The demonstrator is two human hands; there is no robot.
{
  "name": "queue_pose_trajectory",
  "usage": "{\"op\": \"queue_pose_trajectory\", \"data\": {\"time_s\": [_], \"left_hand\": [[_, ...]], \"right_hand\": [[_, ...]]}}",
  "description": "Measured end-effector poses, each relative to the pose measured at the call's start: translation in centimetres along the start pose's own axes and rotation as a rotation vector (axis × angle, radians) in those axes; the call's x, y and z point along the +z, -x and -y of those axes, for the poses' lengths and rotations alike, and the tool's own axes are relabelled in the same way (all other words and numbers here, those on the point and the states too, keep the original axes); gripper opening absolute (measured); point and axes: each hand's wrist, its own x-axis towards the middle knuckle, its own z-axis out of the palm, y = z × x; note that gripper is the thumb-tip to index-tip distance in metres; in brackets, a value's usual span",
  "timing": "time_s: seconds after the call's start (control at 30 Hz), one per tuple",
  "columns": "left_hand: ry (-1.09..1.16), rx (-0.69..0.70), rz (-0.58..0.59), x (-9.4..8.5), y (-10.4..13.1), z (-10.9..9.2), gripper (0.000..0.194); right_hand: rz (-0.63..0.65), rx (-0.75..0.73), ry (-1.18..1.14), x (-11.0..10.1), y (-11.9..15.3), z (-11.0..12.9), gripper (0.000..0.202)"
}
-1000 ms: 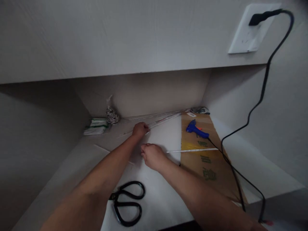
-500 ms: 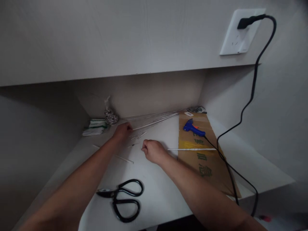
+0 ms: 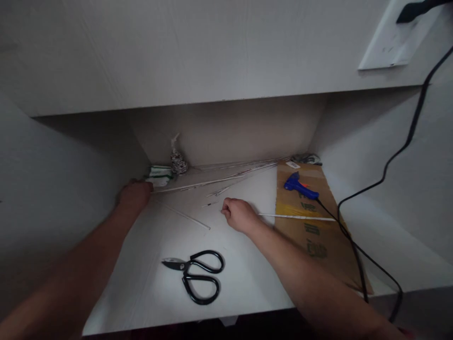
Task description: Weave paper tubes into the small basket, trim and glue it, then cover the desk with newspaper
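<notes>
My left hand (image 3: 136,192) is closed on the left end of a long thin pale stick (image 3: 198,183) that runs right toward the bundle at the back. Near the middle of the white surface, my right hand (image 3: 239,214) is closed round a white stick (image 3: 300,217), whose length shows to the right, over the cardboard. Between the hands lie short stick pieces (image 3: 221,191) and a loose stick (image 3: 191,217). Black-handled scissors (image 3: 193,274) rest in front of the hands, blades toward the left.
A blue glue gun (image 3: 300,186) lies on a cardboard sheet (image 3: 329,250) at the right, its black cable (image 3: 384,174) looping near the right wall. A pine-cone-like object (image 3: 179,163) and folded cloth (image 3: 159,175) sit at the back left.
My left hand has moved left, drawing the long stick out from the bundle. My right hand keeps its grip near the same place. The view has shifted left.
</notes>
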Motion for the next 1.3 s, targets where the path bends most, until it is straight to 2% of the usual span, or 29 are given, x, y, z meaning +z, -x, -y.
{"op": "queue_pose_trajectory", "data": {"time_s": [0.07, 0.13, 0.2, 0.33, 0.47, 0.57, 0.63, 0.7, 0.8, 0.97, 1.07, 1.17, 1.3], "left_hand": [[-0.048, 0.028, -0.011, 0.3, 0.0, -0.6, 0.019], [-0.055, 0.099, 0.014, 1.4, -0.3, -2.0, 0.026], [-0.021, 0.193, 0.045, 3.1, -0.8, -4.3, 0.029], [0.052, 0.364, 0.077, 6.8, -1.8, -10.2, 0.031], [0.096, 0.467, 0.082, 9.3, -2.3, -15.4, 0.032], [0.109, 0.482, 0.069, 10.4, -2.6, -17.9, 0.027], [0.110, 0.478, 0.054, 10.6, -2.7, -18.7, 0.023], [0.111, 0.480, 0.037, 10.3, -2.5, -18.9, 0.020], [0.135, 0.507, -0.001, 8.8, -1.6, -17.9, 0.021], [0.210, 0.542, -0.093, 5.4, 2.1, -14.5, 0.022], [0.319, 0.621, -0.219, 4.0, 4.7, -12.3, 0.023], [0.455, 0.717, -0.341, 3.4, 6.6, -10.9, 0.022], [0.572, 0.681, -0.408, 3.3, 7.8, -10.2, 0.017]], "right_hand": [[0.004, -0.001, 0.004, 0.0, 0.0, 0.1, 0.012], [0.007, -0.007, 0.011, -0.1, 0.0, 0.1, 0.011], [0.008, -0.015, 0.021, 0.0, -0.1, 0.2, 0.012], [0.010, -0.027, 0.051, -0.1, 0.0, 0.2, 0.013], [0.013, -0.059, 0.077, -0.2, 0.0, 0.4, 0.012], [0.017, -0.087, 0.096, -0.2, 0.1, 0.5, 0.012], [0.020, -0.095, 0.110, -0.2, 0.1, 0.6, 0.013], [0.021, -0.097, 0.121, -0.3, 0.0, 0.6, 0.015], [0.014, -0.097, 0.129, -0.3, 0.0, 0.7, 0.016], [-0.013, -0.087, 0.119, -0.6, 0.0, 0.8, 0.016], [-0.040, -0.079, 0.104, -0.8, 0.2, 0.9, 0.017], [-0.070, -0.085, 0.078, -1.1, 0.3, 1.0, 0.017], [-0.103, -0.086, 0.044, -1.6, 0.4, 1.2, 0.016]]}}
